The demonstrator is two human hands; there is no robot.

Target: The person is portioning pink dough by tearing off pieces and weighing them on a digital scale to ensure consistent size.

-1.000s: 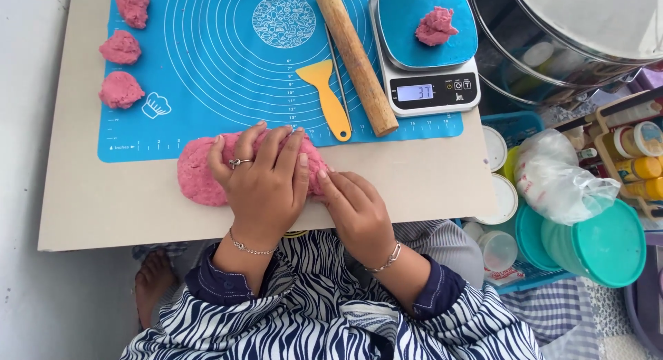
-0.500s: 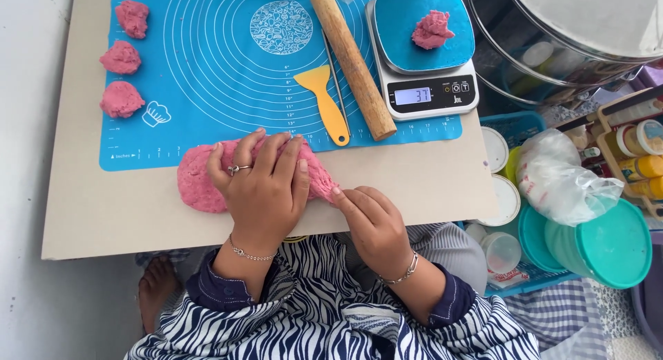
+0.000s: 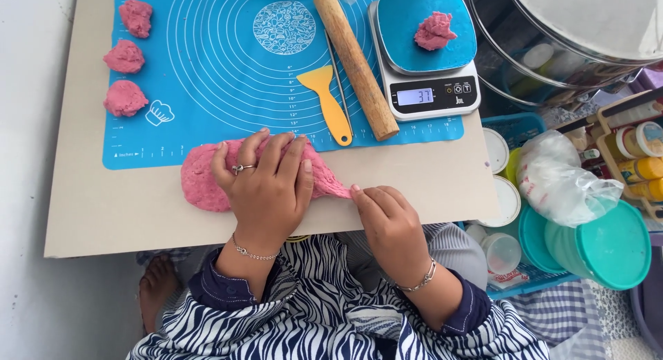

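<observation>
Left hand: your left hand (image 3: 266,180) lies flat on the big pink dough (image 3: 207,180), fingers spread apart and pressing down; it covers the middle of the dough, so you cannot see its shape there.
Right hand: your right hand (image 3: 390,222) pinches the thin right end of the dough, fingers together; the fingertips hide the exact grip.
Dough place: it lies at the near edge of the blue mat (image 3: 207,77), partly on the bare board (image 3: 117,215).
Far left: three small dough pieces (image 3: 124,56) lie in a column on the mat.
Far right: the scale (image 3: 431,90) carries one small piece (image 3: 435,30); the rolling pin (image 3: 356,63) is cut off at the top edge, and the yellow scraper (image 3: 328,101) lies just beside it.
</observation>
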